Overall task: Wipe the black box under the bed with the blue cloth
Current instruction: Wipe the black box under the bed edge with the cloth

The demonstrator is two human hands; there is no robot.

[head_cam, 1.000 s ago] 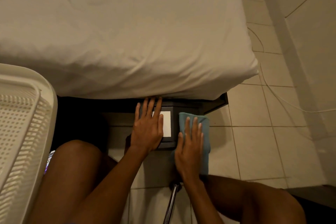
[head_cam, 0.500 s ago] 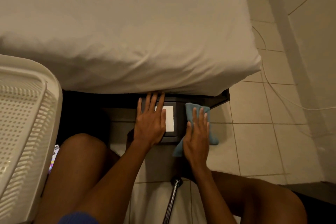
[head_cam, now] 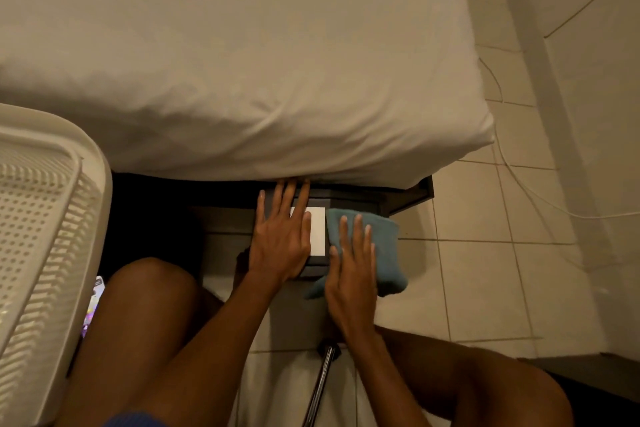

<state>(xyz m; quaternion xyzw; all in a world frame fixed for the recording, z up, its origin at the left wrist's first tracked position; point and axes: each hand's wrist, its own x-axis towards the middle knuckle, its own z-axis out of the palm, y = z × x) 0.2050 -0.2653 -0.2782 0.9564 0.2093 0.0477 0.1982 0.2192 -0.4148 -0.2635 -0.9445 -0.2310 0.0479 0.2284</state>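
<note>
Two hands rest flat on the small black box (head_cam: 313, 265) under the white-sheeted bed (head_cam: 242, 62): left hand (head_cam: 282, 241) bare, fingers spread; right hand (head_cam: 353, 274) pressing the soft blue cloth (head_cam: 384, 246), fingers extended.

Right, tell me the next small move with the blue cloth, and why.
Probably slide the right hand and the blue cloth leftward over the black box toward its white rectangular label. The cloth covers only the box's right side, while the flat left hand steadies it.
</note>
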